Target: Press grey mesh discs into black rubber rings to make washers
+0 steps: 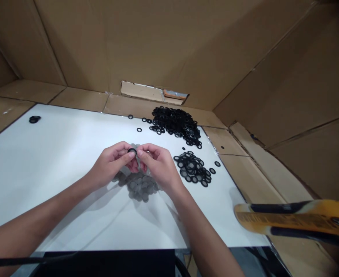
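Note:
My left hand (pixel 111 163) and my right hand (pixel 156 163) meet over the middle of a white sheet (pixel 42 161). Their fingertips pinch one small black ring (pixel 131 151) between them. Just below the hands lies a pile of grey mesh discs (pixel 139 184). To the right of my right hand sits a small heap of black rings with mesh inside (pixel 193 168). A large heap of plain black rings (pixel 177 122) lies farther back.
Cardboard walls (pixel 158 42) enclose the sheet on all sides. A few black rings (pixel 34 119) lie at the far left corner. A yellow and black tool handle (pixel 296 220) juts in at the lower right. A dark edge (pixel 108 262) borders the front.

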{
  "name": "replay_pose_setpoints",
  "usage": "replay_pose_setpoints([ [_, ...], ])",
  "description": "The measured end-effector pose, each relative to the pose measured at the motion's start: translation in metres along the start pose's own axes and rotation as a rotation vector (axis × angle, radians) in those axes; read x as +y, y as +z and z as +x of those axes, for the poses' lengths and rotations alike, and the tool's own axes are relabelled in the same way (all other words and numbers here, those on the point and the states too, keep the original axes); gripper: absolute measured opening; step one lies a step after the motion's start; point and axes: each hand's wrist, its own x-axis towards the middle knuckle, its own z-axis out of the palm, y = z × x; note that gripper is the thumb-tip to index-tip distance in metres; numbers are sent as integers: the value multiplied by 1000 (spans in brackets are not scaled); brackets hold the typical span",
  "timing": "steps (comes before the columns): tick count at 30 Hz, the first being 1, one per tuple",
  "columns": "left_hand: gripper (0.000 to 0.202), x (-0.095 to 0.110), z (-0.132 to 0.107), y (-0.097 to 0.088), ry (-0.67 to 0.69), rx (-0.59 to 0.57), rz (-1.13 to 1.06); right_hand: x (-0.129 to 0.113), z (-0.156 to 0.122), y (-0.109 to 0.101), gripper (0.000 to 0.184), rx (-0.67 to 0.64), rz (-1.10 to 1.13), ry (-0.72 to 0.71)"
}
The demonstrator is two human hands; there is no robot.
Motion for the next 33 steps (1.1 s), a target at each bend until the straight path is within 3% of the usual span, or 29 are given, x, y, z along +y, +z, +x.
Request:
replay_pose_setpoints([
  [11,17,7,-1,-3,-27,-65,6,-3,-1,-12,23,-88,-79,67],
  [19,16,7,-1,-7,-49,-89,36,-7,-3,-10,17,-140,-84,79],
  [27,17,10,1,-5,-50,-64,17,4,-3,-3,10,-113,-24,8],
  [33,16,7,0,-7,-42,-46,-7,11,-5,2,14,-108,18,-49],
])
